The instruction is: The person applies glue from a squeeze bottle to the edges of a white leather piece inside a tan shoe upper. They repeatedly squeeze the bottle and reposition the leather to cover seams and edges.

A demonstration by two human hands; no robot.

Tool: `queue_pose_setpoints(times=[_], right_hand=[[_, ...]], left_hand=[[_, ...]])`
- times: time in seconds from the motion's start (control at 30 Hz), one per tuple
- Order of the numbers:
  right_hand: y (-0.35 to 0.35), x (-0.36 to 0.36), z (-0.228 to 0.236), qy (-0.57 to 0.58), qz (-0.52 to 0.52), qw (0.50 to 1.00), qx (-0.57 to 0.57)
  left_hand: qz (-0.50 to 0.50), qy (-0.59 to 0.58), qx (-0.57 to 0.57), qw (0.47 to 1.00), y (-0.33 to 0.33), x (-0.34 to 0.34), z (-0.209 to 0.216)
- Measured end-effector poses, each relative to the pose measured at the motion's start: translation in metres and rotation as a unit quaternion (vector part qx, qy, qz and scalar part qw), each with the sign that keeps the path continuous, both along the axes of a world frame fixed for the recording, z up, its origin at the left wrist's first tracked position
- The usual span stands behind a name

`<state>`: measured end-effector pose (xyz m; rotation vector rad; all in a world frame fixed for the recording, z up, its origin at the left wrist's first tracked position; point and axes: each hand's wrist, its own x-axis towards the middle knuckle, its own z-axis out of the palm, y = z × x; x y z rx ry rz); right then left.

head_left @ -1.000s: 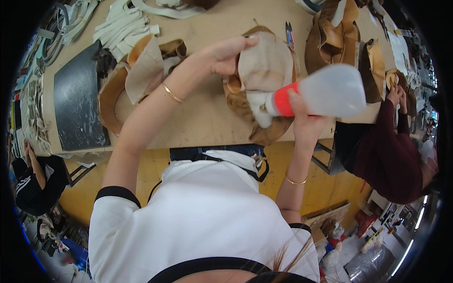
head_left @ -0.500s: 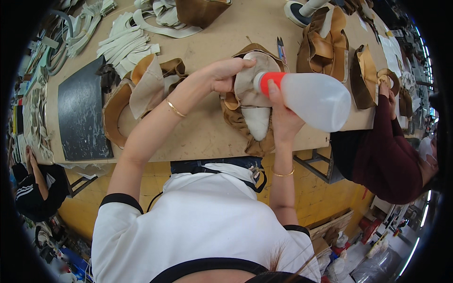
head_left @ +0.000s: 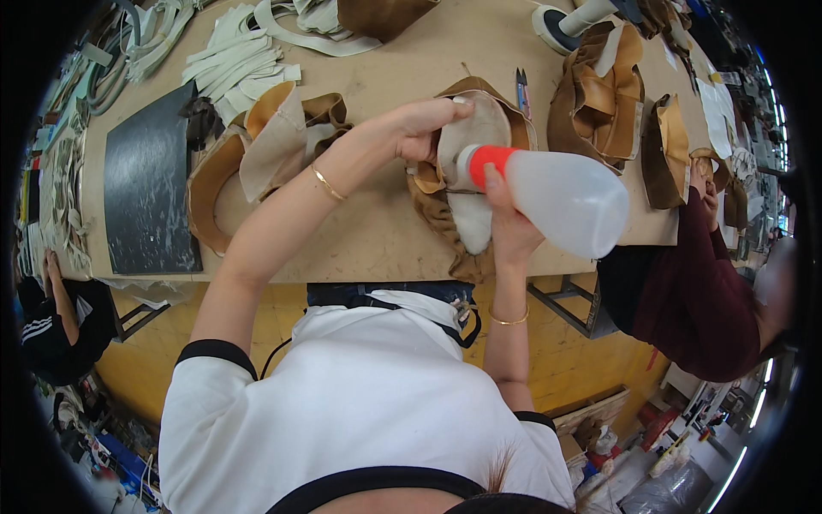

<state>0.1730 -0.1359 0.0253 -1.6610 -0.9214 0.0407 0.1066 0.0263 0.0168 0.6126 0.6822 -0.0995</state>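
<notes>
Brown leather in the head view: one leather piece near the front edge of the surface, straight ahead of the body, pale lining facing up. Pinches the upper left edge of that piece with the left grip, thumb laid on the lining, other fingers mostly hidden. Slants the left forearm from lower left to upper right, elbow out wide, thin gold bracelet above the wrist. Wraps the right grip around the neck end of a translucent bottle, thumb across a red band. Holds that bottle tilted above the piece, mouth end toward the lining, wide base out to the right; contact between mouth and lining impossible to tell. Keeps the right forearm almost upright, rising from below. Well apart on the left, a dark board; just beyond the piece, two pens.
</notes>
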Motion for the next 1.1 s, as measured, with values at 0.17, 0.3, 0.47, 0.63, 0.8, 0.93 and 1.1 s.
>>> queue_pose_setpoints(times=[0.17, 0.3, 0.47, 0.63, 0.8, 0.93, 1.1], right_hand=[[-0.016, 0.001, 0.006, -0.013, 0.046, 0.996, -0.075], [-0.010, 0.010, 0.006, -0.006, 0.015, 1.000, 0.003], [0.003, 0.021, 0.006, -0.076, -0.017, 0.997, 0.027], [0.007, 0.029, 0.014, -0.038, -0.035, 0.998, 0.046], [0.007, 0.018, 0.018, 0.061, -0.014, 0.993, 0.097], [0.004, 0.012, 0.018, -0.111, -0.029, 0.993, 0.008], [0.001, 0.021, 0.014, -0.126, -0.063, 0.990, 0.007]], left_hand=[[-0.015, 0.004, 0.023, 1.000, 0.000, -0.002, -0.003], [-0.031, -0.003, 0.027, 0.999, -0.002, -0.002, 0.004], [-0.029, -0.011, 0.041, 0.999, -0.011, -0.007, 0.016], [-0.029, -0.036, 0.045, 0.998, -0.011, -0.010, 0.016], [-0.020, -0.030, 0.034, 0.999, -0.011, -0.008, 0.013], [0.001, -0.019, 0.043, 0.999, -0.009, -0.007, 0.013], [-0.010, -0.046, 0.026, 0.999, -0.010, -0.013, 0.011]])
